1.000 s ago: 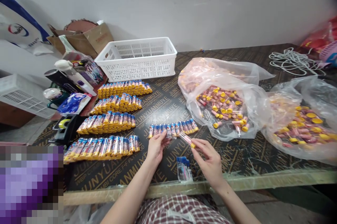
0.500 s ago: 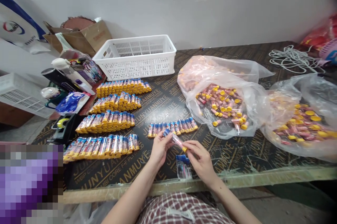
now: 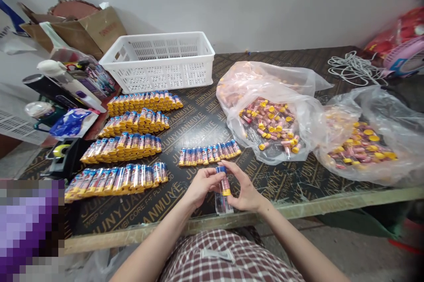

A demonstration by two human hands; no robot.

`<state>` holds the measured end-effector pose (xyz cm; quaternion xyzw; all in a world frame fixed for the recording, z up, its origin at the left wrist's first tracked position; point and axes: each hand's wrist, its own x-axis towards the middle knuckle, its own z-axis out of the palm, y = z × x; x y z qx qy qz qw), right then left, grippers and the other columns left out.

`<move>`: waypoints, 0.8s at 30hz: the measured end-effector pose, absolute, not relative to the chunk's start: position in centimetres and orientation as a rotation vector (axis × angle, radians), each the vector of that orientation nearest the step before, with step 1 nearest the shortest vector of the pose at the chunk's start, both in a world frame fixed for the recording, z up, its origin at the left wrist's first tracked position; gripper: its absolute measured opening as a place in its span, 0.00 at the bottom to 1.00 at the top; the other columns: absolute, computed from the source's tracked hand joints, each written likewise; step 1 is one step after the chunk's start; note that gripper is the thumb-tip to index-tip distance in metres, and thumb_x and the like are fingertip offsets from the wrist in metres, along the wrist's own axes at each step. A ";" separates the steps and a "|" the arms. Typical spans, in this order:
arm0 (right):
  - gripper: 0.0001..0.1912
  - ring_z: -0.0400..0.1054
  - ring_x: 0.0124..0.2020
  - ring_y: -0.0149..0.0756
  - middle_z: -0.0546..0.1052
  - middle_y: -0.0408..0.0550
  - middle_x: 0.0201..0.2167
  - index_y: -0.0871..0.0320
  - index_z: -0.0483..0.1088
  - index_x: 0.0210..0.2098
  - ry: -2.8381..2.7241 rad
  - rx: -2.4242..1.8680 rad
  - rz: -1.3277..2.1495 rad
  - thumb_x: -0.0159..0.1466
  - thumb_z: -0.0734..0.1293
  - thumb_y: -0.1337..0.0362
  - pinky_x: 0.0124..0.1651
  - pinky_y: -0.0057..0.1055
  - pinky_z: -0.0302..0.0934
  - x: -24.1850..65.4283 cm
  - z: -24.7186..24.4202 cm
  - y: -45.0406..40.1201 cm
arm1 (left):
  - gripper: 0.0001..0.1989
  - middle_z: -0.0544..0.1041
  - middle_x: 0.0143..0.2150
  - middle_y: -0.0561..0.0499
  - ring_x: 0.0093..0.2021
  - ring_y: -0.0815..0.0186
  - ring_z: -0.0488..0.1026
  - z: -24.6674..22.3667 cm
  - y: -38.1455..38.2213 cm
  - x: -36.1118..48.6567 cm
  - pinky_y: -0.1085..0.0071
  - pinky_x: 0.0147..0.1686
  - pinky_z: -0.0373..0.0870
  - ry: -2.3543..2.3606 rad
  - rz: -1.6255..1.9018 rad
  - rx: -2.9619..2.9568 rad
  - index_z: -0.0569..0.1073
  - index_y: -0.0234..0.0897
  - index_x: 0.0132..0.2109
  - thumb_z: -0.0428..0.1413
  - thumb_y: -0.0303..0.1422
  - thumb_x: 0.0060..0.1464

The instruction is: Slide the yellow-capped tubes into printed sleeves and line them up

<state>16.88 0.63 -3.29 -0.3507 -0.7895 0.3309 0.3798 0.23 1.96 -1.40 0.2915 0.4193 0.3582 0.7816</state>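
Observation:
Between my two hands is a small clear tube with a blue cap at the top and a yellow base, pinkish inside. It stands nearly upright. The fingers of my left hand are closed on its upper side. My right hand spans the tube, fingertips by the blue cap and thumb near the yellow base. Just beneath the hands lies a small clear bag, partly hidden, its contents hard to make out. A single row of similar tubes lies right behind my hands.
Stacked rows of tubes fill the left side. A white plastic basket stands behind them. To the right, plastic bags hold loose yellow-ended tubes. A tape dispenser, bottles and a coiled white cord lie further out.
The tube has turned from slanted to nearly upright. My right hand has shifted from its yellow end to span both ends. The whole view has moved slightly right.

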 end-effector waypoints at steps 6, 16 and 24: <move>0.45 0.59 0.58 0.45 0.62 0.53 0.58 0.54 0.49 0.63 -1.933 -0.891 0.874 0.47 0.61 0.75 0.59 0.42 0.58 16.8 -3.6 0.4 | 0.19 0.75 0.25 0.51 0.23 0.71 0.70 -1.7 1.6 0.4 0.75 0.24 0.65 0.934 0.754 0.644 0.76 0.31 0.32 0.67 0.42 0.37; 0.44 0.61 0.58 0.45 0.62 0.55 0.59 0.56 0.49 0.63 -1.898 -0.901 0.921 0.46 0.61 0.75 0.59 0.41 0.59 16.9 -3.9 0.2 | 0.22 0.75 0.26 0.50 0.23 0.70 0.70 -1.5 1.4 0.6 0.74 0.24 0.67 0.954 0.759 0.630 0.77 0.30 0.33 0.67 0.44 0.36; 0.45 0.62 0.58 0.45 0.63 0.55 0.59 0.56 0.48 0.63 -1.885 -0.887 0.921 0.46 0.61 0.75 0.58 0.41 0.60 16.9 -3.7 0.2 | 0.22 0.75 0.26 0.49 0.23 0.70 0.70 -1.3 1.3 0.6 0.74 0.24 0.67 0.963 0.756 0.621 0.77 0.30 0.34 0.67 0.44 0.36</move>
